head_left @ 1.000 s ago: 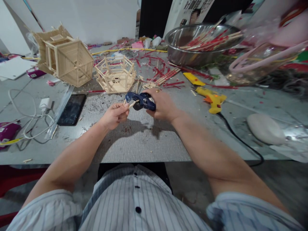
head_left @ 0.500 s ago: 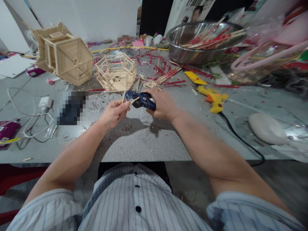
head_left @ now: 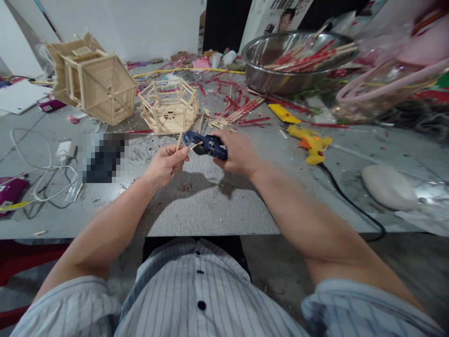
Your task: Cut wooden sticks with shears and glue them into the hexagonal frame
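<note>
My left hand (head_left: 168, 164) pinches thin wooden sticks (head_left: 179, 141) between thumb and fingers. Wrapped in my right hand (head_left: 238, 150) is a dark blue hand tool (head_left: 210, 146), its front end beside the tips of my left fingers. One stick end lies across the tool's front; the exact contact is too small to tell. Behind my hands an open six-sided stick frame (head_left: 170, 112) rests on the table. To its left a larger six-sided wooden structure (head_left: 107, 89) lies on its side.
A steel basin (head_left: 280, 82) with red and pale sticks stands at the back right. Red scraps (head_left: 233, 105) litter the table (head_left: 210, 210). A yellow glue gun (head_left: 312, 142) with a black cord lies right; a blurred dark object (head_left: 107, 159) and white cables (head_left: 45, 168) lie left.
The blue tool has turned slightly in my right hand, and the stick end at its front has shifted a little. Both hands stay in nearly the same place.
</note>
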Tool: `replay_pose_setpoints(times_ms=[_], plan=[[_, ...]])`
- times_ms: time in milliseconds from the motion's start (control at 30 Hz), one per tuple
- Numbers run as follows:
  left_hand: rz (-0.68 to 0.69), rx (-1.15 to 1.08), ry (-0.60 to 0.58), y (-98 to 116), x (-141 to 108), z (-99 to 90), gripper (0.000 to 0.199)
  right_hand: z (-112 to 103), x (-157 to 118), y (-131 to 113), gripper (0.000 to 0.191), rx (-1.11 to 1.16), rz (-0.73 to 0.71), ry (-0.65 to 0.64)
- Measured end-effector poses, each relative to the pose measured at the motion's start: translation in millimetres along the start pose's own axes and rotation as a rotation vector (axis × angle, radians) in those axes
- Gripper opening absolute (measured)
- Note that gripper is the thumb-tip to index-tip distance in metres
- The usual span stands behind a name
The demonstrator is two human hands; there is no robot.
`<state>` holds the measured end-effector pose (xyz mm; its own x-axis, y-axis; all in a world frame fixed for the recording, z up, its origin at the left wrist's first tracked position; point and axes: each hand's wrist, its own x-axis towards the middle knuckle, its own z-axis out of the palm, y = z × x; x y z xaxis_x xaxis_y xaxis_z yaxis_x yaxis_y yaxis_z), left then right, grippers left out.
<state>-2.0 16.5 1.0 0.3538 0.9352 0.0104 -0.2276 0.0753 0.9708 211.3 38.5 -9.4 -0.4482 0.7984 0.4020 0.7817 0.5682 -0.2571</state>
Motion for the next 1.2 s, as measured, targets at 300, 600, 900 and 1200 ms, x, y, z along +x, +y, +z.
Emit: replay_pose_setpoints(times_ms=[300,600,900,1200], plan=[[-0.01,0.019,0.059,5.4,-1.3,1.9,0.042,0.1,1.2,-5.6,0.042,-0.053,0.05,-0.006],[0.01,0.038,0.131,3.5,1.1,-1.4,0.039,-0.1,3.6,-13.6,0.035,-0.108,0.125,-0.038],[0.158,0.117,0.14,-4.0,6.0,-4.7,0.047,3.1,3.1,-13.5,0.036,0.008,0.165,-0.059],[0.117,0.119,0.129,-5.2,6.4,-5.8,0.048,3.5,3.4,-14.3,0.038,-0.014,0.194,-0.106]])
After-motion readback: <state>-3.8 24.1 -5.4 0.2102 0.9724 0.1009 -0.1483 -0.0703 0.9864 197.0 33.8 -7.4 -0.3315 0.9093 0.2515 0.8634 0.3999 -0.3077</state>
